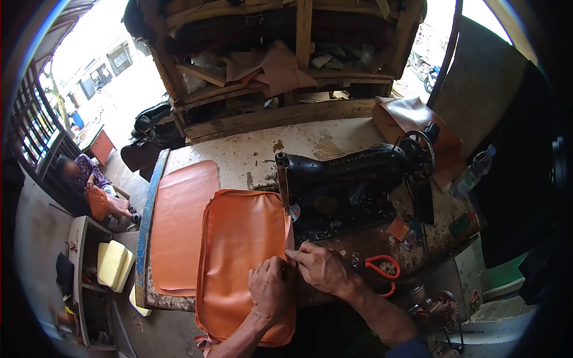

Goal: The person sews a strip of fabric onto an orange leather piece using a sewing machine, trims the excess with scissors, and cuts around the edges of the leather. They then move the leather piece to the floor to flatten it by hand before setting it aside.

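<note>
Two bare hands guide an orange, leather-like cover (pixel 242 224) at the needle end of a black sewing machine (pixel 340 173).

The cover, a rounded rectangle with a raised seamed edge, lies on a worn table (pixel 310 131), its near end past the table's front edge. The left hand (pixel 270 289) presses on it with fingers curled; whether they pinch the material cannot be told. The right hand (pixel 325 268) has its thumb and forefinger close together at a narrow strip (pixel 290 238) along the cover's right edge, just below the needle area. Left of the cover lies a flat orange panel (pixel 182 232), partly beneath it. Red-handled scissors (pixel 385 268) are just beside the right hand. A clear bottle (pixel 474 170) is at the table's right side. Behind the table stands a wooden shelf (pixel 303 36) with material scraps (pixel 271 68); at far left, a person (pixel 89 179) sits with orange material.
</note>
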The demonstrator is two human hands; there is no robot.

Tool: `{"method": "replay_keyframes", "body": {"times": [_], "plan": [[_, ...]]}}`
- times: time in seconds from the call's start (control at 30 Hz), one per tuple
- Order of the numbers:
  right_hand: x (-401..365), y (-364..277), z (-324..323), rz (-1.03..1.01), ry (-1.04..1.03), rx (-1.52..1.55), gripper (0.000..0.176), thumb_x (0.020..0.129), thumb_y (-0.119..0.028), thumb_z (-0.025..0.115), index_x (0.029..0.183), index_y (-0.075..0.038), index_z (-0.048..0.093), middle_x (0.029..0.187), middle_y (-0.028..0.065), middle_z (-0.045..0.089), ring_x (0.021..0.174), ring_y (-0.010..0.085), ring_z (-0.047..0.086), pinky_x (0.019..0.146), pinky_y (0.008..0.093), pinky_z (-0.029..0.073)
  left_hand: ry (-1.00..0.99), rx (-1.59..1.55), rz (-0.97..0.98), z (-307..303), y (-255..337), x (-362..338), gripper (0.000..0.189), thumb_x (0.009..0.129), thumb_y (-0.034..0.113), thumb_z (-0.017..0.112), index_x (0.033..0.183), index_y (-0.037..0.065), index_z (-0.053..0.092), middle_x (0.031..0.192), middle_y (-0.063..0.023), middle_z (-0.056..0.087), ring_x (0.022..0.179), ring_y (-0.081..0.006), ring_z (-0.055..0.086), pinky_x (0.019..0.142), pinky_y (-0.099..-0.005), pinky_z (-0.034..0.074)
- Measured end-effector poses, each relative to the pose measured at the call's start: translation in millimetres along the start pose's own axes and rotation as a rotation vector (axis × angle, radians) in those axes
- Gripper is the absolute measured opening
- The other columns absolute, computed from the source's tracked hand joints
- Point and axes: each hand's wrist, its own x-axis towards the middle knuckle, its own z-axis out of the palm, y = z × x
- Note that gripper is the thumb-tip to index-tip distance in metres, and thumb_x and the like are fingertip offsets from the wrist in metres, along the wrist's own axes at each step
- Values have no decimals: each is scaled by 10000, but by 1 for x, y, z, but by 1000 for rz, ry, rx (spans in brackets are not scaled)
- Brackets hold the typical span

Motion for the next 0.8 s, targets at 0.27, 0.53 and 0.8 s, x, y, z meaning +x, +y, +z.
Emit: {"method": "replay_keyframes", "body": {"times": [0.27, 0.53, 0.8], "plan": [[8, 1, -1, -12, 0, -388, 351, 952, -139, 625, 1288, -145, 727, 1022, 108, 619, 847, 329, 723, 729, 464, 625, 4, 95, 112, -2, 3, -3, 154, 874, 189, 714, 1002, 113, 674, 1127, -63, 670, 1023, -276, 634, 824, -443, 457], [6, 15, 2, -44, 49, -427, 363, 953, -144, 617, 1298, -165, 731, 1077, 69, 611, 966, 292, 643, 751, 440, 617, 25, 152, 307, -6, 4, 1, 289, 855, 144, 651, 1139, 98, 677, 1308, -45, 661, 1181, -256, 613, 968, -438, 457], [-9, 8, 14, -63, 215, -366, 357, 927, -122, 641, 1268, -157, 742, 1185, 53, 634, 1011, 292, 625, 756, 428, 602, 12, 105, 262, -8, 8, 1, 260, 857, 144, 653, 1109, 85, 679, 1184, -60, 692, 1115, -277, 652, 966, -434, 478]]}}
